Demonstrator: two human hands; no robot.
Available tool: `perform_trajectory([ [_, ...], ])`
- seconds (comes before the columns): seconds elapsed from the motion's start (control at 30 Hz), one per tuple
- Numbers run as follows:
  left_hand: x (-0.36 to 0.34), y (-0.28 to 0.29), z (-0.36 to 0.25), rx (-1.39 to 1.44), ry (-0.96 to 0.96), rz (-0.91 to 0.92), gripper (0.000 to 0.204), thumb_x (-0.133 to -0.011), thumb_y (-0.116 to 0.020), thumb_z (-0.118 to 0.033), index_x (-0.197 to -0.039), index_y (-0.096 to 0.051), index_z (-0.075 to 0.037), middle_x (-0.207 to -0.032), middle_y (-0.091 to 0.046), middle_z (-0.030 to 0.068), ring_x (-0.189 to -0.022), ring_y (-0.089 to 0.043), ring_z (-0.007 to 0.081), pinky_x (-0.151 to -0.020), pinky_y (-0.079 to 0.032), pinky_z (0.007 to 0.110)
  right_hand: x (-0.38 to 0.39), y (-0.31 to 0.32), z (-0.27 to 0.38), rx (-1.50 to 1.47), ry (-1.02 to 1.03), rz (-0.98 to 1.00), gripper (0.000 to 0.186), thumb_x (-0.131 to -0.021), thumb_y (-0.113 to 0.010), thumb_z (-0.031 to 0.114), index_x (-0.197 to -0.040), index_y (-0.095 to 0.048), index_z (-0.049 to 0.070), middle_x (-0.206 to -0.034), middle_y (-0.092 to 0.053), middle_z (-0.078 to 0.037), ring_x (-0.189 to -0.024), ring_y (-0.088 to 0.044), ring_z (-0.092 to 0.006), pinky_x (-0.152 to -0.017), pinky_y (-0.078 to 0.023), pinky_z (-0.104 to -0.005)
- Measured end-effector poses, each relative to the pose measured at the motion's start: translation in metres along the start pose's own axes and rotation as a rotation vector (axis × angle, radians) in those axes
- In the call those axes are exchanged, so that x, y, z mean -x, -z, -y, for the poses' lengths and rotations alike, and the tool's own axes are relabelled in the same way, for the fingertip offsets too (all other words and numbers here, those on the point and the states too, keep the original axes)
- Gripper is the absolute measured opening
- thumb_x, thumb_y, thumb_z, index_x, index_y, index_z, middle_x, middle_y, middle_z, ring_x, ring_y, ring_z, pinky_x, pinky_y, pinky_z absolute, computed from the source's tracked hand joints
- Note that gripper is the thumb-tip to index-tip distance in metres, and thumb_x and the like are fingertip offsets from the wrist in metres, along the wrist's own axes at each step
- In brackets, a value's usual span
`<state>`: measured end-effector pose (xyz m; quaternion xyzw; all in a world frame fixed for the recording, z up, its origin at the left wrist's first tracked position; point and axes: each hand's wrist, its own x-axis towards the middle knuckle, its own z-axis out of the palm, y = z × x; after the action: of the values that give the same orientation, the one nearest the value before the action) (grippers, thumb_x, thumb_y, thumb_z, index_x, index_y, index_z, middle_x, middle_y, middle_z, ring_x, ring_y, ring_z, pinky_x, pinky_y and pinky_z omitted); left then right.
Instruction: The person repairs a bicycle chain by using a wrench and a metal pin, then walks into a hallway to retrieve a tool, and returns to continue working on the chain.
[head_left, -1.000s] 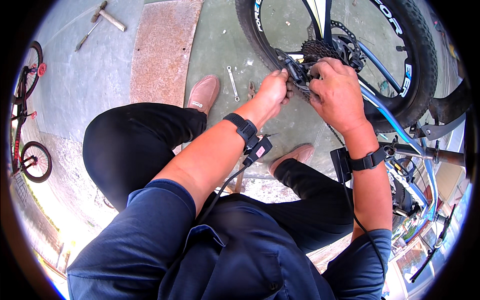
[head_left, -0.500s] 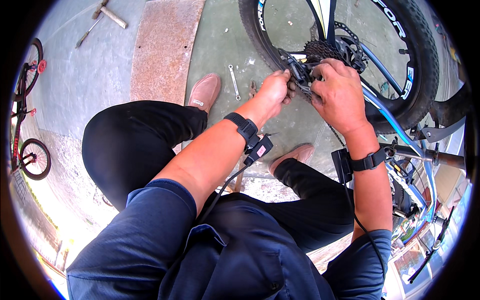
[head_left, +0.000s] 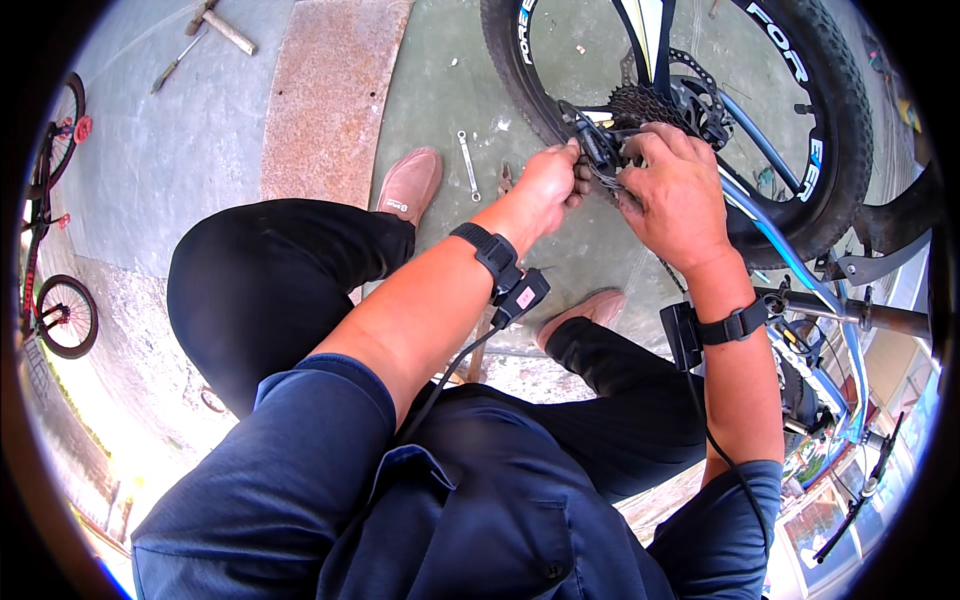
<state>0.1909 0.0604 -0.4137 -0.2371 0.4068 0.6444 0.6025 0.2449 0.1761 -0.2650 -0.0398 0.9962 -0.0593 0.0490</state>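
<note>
A bicycle's rear derailleur (head_left: 599, 147), dark and compact, sits between my two hands, below the cassette (head_left: 640, 108). From its left side my left hand (head_left: 552, 188) is closed on its edge, thumb on top and the other fingers curled beneath. My right hand (head_left: 682, 200) bends over the derailleur's right side with its fingers drawn in; their tips are partly hidden behind the knuckles and the mechanism. Behind them stands the rear wheel (head_left: 860, 120) with a knobbly black tyre. A chain (head_left: 672, 272) hangs below my right hand.
A combination wrench (head_left: 468, 166) lies on the floor left of the wheel. Farther left are a hammer (head_left: 228, 32), a screwdriver (head_left: 178, 64) and a rusty plate (head_left: 325, 100). The blue frame tube (head_left: 790, 255) runs down the right side. Another bicycle (head_left: 66, 317) stands far left.
The right hand's fingers have shifted slightly at the derailleur. My left hand keeps its hold, and the whole view has moved only a little.
</note>
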Motion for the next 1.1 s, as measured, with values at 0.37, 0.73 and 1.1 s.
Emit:
perform_trajectory([
  [0.37, 0.007, 0.004, 0.000, 0.129, -0.010, 0.028, 0.013, -0.098, -0.044, -0.019, -0.096, -0.055, -0.012, -0.080, -0.058, 0.0001, -0.065, -0.056, 0.0135, -0.054, -0.037, 0.027, 0.029, 0.033, 0.032, 0.001, -0.191, -0.033, 0.017, -0.065, -0.071, 0.011, -0.081, -0.069, 0.007, -0.103, -0.061, -0.008, -0.113, -0.052, -0.0301, -0.098, -0.038, -0.0470],
  [0.73, 0.005, 0.004, -0.006, 0.111, 0.068, 0.057, 0.018, -0.099, -0.044, -0.024, -0.095, -0.056, -0.011, -0.085, -0.060, 0.0032, -0.069, -0.057, 0.0160, -0.055, -0.038, 0.027, 0.076, 0.009, 0.052, -0.223, -0.408, -0.143, 0.021, -0.071, -0.068, 0.007, -0.092, -0.066, 0.005, -0.100, -0.062, -0.011, -0.105, -0.055, -0.0315, -0.100, -0.037, -0.0467],
  [1.1, 0.026, 0.023, 0.001, -0.226, 0.070, 0.049, 0.028, -0.091, -0.054, -0.009, -0.118, -0.055, -0.004, -0.103, -0.064, 0.0098, -0.086, -0.063, 0.0178, -0.068, -0.047, 0.029, 0.079, -0.029, 0.040, -0.452, -0.523, -0.177, 0.018, -0.077, -0.067, 0.011, -0.093, -0.067, 0.003, -0.095, -0.065, -0.013, -0.091, -0.061, -0.0314, -0.082, -0.048, -0.0380],
])
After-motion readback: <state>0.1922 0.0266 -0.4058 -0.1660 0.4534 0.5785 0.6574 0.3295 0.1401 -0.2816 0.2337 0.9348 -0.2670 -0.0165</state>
